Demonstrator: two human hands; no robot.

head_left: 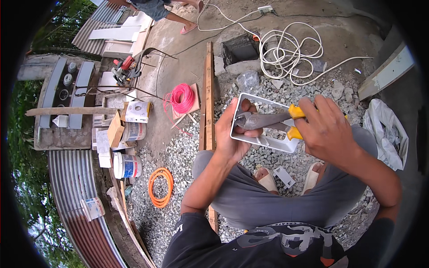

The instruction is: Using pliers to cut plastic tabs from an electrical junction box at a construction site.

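A white rectangular plastic box point(273, 143) is held up in front of my knees, its open side facing me. My left hand point(227, 134) grips its left end, with fingertips showing inside the box. My right hand point(328, 129) is closed around the yellow handles of a pair of pliers point(263, 120). The grey jaws reach into the box, their tip by its left wall near my left fingers. Whether the jaws bite on the wall is too small to tell. Between my feet on the gravel lies a small white plastic piece point(284, 177) with cut-outs.
Wooden planks point(209, 98) run along my left. Beyond them are a pink wire coil point(182, 99), an orange hose coil point(161, 187), buckets point(127, 165) and a red power saw point(124, 67). Ahead are a square pit point(241, 48) and a white cable point(286, 53). Another person's leg point(181, 20) shows far off.
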